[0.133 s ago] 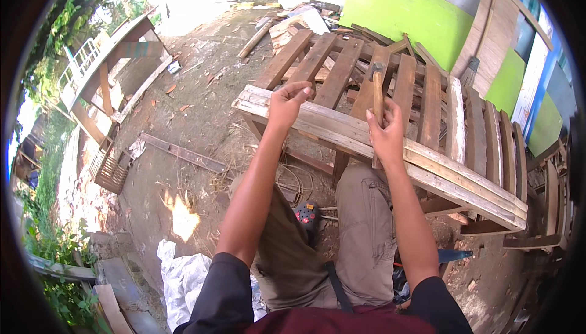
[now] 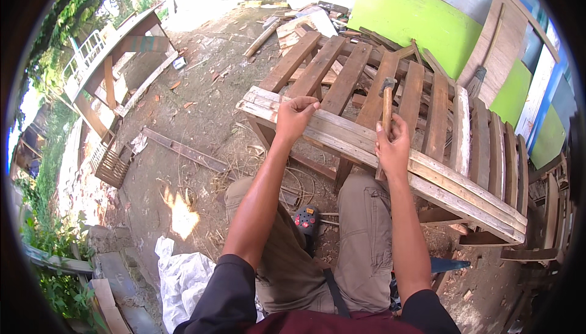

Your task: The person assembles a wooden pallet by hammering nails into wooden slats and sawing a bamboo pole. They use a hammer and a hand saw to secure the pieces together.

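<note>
In front of me is a slatted wooden frame [image 2: 370,93], with brown boards set across it and pale, weathered planks [image 2: 342,129] along its near edge. My right hand [image 2: 394,149] grips a hammer [image 2: 387,109] by its wooden handle, the metal head pointing up and away above the slats. Over the left part of the near planks is my left hand [image 2: 294,119], thumb and fingertips brought together in a pinch. Anything between those fingertips is too small to make out.
Scrap wood [image 2: 305,25] lies beyond the frame, near a green panel [image 2: 415,25]. A broom [image 2: 478,79] leans at the right. Leftward are a plastic basket [image 2: 110,164], a long board [image 2: 183,149] on the ground and a white sack [image 2: 183,279]. Another slatted piece [image 2: 552,212] stands at far right.
Both hands, and the hammer with the right one, have shifted slightly down and to the right in view. The whole view has also shifted a little.
</note>
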`<state>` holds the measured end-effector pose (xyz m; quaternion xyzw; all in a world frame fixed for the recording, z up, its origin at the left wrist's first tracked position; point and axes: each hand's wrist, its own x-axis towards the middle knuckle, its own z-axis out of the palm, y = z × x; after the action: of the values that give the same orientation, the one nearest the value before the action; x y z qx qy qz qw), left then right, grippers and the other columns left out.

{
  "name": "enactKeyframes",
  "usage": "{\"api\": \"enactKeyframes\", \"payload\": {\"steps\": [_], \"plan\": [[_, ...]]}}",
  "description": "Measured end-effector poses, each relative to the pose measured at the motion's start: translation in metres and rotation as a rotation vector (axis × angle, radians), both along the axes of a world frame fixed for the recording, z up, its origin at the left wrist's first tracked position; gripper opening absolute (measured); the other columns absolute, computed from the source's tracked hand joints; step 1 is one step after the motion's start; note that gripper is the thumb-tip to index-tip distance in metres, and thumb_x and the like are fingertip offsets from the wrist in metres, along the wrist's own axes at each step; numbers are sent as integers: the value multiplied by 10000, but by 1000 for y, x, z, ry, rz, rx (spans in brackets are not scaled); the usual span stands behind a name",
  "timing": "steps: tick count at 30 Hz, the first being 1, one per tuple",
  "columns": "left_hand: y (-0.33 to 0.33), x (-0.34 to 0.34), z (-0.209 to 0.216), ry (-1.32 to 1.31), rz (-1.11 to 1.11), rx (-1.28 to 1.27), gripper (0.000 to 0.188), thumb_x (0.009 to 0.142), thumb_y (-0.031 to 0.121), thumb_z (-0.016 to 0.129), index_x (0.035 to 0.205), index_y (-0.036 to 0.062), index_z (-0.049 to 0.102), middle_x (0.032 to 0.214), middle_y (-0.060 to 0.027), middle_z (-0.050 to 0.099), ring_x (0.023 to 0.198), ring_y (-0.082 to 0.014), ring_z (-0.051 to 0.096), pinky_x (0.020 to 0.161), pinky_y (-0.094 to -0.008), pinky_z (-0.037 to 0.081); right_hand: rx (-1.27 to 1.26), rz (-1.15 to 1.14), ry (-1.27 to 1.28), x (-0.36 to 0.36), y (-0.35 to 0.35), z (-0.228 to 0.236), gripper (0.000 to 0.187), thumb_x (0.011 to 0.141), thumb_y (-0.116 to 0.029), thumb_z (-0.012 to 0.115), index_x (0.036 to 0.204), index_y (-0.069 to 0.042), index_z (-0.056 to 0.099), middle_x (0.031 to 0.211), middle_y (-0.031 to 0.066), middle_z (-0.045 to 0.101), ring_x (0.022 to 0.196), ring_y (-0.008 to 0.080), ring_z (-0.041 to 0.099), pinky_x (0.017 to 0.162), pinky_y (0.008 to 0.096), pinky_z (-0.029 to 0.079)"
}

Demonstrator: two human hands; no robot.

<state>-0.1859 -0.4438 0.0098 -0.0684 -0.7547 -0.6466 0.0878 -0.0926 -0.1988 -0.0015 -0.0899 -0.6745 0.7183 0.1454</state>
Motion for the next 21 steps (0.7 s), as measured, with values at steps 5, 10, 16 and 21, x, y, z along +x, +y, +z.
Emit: {"api": "enactKeyframes", "payload": {"steps": [5, 10, 16, 21], "plan": [[24, 3, -3, 16, 107, -59, 227, 885, 181, 793, 1037, 12, 790, 878, -99, 786, 801, -131, 724, 751, -286, 545, -34, -77, 38, 3, 0, 4, 508, 1001, -80, 660, 1430, -1, 400, 1029, 80, 626, 627, 54, 516, 468, 215, 420], [29, 13, 2, 20, 153, -261, 234, 872, 231, 781, 1035, 64, 805, 882, -121, 787, 808, -195, 756, 756, -324, 556, -58, -44, 47, 1, -2, 5, 523, 997, -76, 665, 1440, -2, 396, 1064, 92, 641, 629, 54, 521, 470, 213, 421], [31, 19, 4, 37, 198, -322, 248, 864, 245, 783, 1043, 76, 808, 916, -150, 782, 853, -257, 766, 785, -341, 562, 0, -88, 13, 0, -5, 6, 538, 992, -90, 675, 1441, 22, 401, 1053, 101, 651, 624, 63, 531, 474, 225, 428], [31, 26, -2, 44, 188, -372, 241, 876, 245, 773, 1053, 84, 803, 920, -174, 772, 863, -275, 762, 789, -353, 560, -2, -57, -57, 8, 0, 4, 489, 1011, -101, 652, 1435, 33, 450, 1024, 79, 642, 617, 61, 519, 449, 225, 420]]}}
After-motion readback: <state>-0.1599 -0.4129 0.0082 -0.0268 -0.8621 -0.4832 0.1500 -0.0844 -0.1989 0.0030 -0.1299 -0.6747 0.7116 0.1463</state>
